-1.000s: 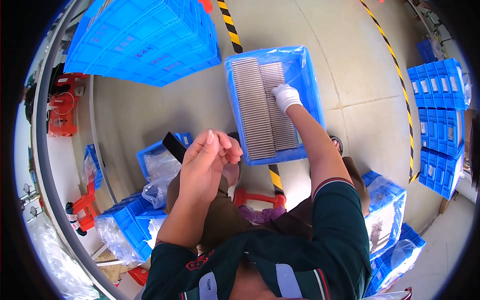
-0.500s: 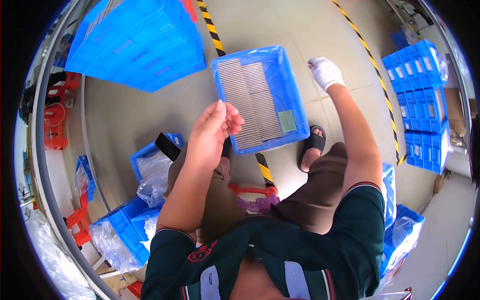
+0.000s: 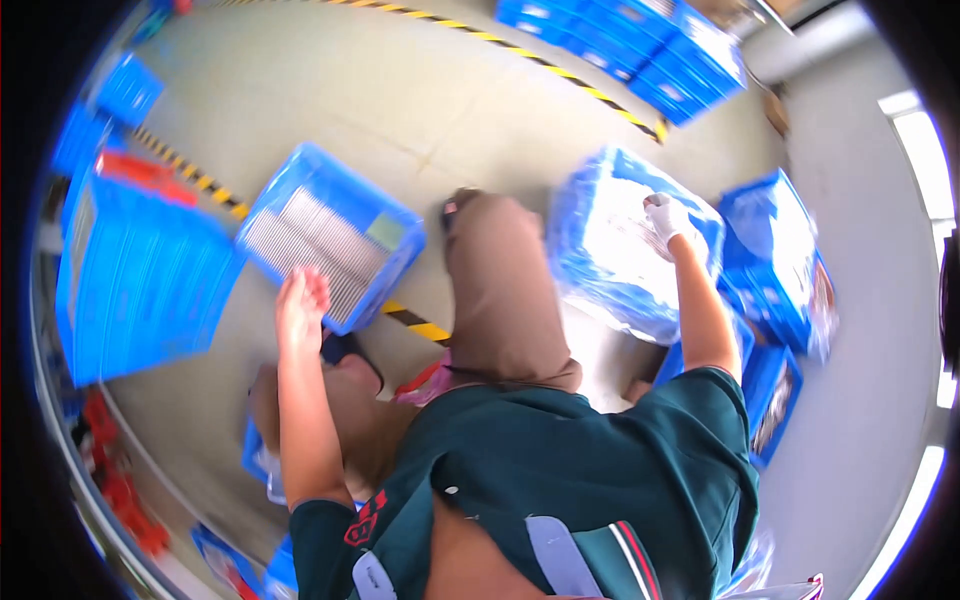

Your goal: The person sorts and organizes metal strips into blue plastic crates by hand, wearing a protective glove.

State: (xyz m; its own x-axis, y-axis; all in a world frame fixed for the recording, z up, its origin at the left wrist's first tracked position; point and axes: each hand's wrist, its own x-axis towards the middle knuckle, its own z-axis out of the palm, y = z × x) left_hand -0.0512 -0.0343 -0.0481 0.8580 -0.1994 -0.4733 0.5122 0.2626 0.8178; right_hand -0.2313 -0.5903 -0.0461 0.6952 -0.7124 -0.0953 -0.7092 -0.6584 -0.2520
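My bare left hand (image 3: 303,308) hovers at the near edge of a blue bin (image 3: 402,272) on the floor. Its fingers are loosely curled and a little apart, with nothing visible in them. Close-set rows of thin, light grey strips (image 3: 318,240) fill much of that bin, and a pale green slip (image 3: 384,231) lies at one side. To the right, my right hand (image 3: 668,222) in a white glove is over a second blue bin (image 3: 574,215) lined with clear plastic. Its fingers are curled in; what they hold, if anything, is hidden. Pale, glaring contents (image 3: 620,235) lie beneath it.
Tall stacked blue crates (image 3: 150,275) stand at the left. More blue crates (image 3: 765,255) with plastic liners stand by the right wall, and others (image 3: 630,45) at the far side. Black-and-yellow tape (image 3: 560,72) crosses the floor. My knee (image 3: 505,280) lies between the two bins.
My view and body have turned to the right, so the strip-filled bin now appears further left. My gloved right hand has moved from above bare floor to over the plastic-lined bin.
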